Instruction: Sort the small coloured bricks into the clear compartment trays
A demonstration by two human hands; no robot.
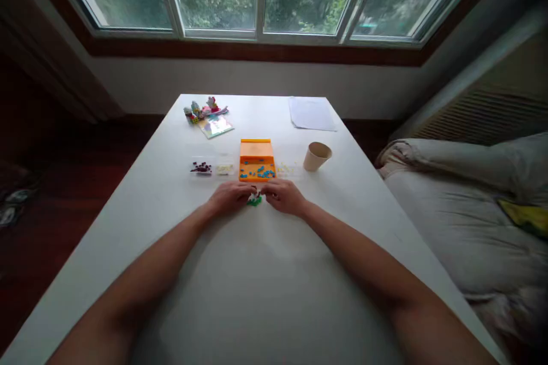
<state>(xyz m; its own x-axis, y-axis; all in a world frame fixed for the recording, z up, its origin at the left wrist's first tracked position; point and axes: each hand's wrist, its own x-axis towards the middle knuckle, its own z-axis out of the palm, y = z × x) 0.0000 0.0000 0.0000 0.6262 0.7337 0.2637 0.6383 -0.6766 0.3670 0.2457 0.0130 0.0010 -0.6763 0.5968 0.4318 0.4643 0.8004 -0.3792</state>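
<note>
My left hand [231, 197] and my right hand [284, 197] meet near the middle of the white table [257, 274]. Between their fingertips is a small building-block model [254, 200], with green at its base and white and dark red parts above. The fingers of both hands are closed in a pinch on it from either side, and they hide part of it. Just beyond the hands lies an open orange box [256, 149] with loose blue building blocks [262, 173] in its near half.
Left of the box are dark red pieces [201, 167] and pale pieces [224, 169] in clear trays; yellow pieces [286, 169] lie to its right. A paper cup [317, 156] stands farther right. Colourful assembled figures [205, 109], a booklet [216, 125] and white paper sheets [311, 113] occupy the far end.
</note>
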